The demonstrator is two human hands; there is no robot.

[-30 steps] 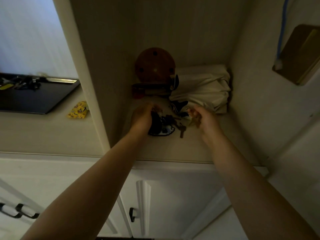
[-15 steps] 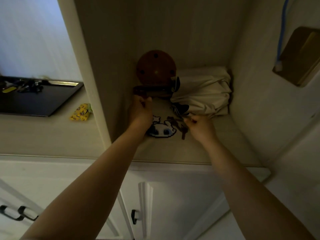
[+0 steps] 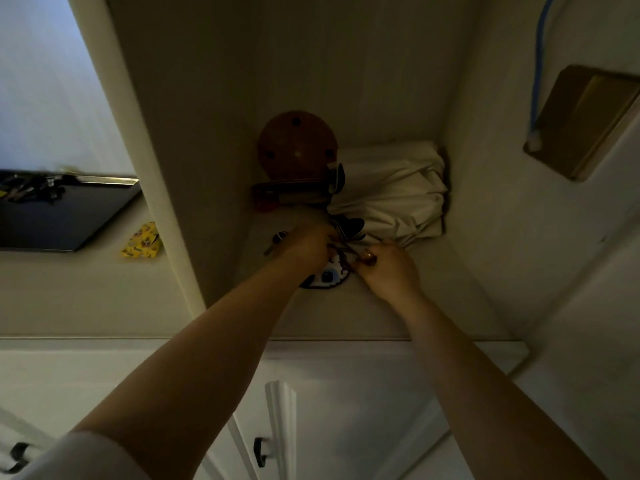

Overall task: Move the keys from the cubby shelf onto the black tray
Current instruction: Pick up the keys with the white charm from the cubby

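Since half a second ago both hands have closed in on each other at centre frame: the left hand (image 3: 306,249) has slid right and forward off the dark red tin (image 3: 273,197) at the back of the cubby shelf (image 3: 346,317), and the right hand (image 3: 388,268) has edged up to meet it. Both forearms reach in from the bottom of the frame, palms down, knuckles toward the camera. Left fingers are curled tight around a bunch of keys (image 3: 277,242), with a dark key head and blade poking out to its left. Right fingers are pinched on something small and metallic near the thumb, probably part of the same bunch; dim light makes it hard to be sure. Under the hands lies a pixel-pattern keychain charm (image 3: 327,277), now half covered. A cream cloth bag (image 3: 391,195) sits behind. The black tray (image 3: 69,220) rests at the left of frame, well apart, some keys already on it; a yellow packet (image 3: 141,241) lies beside it.
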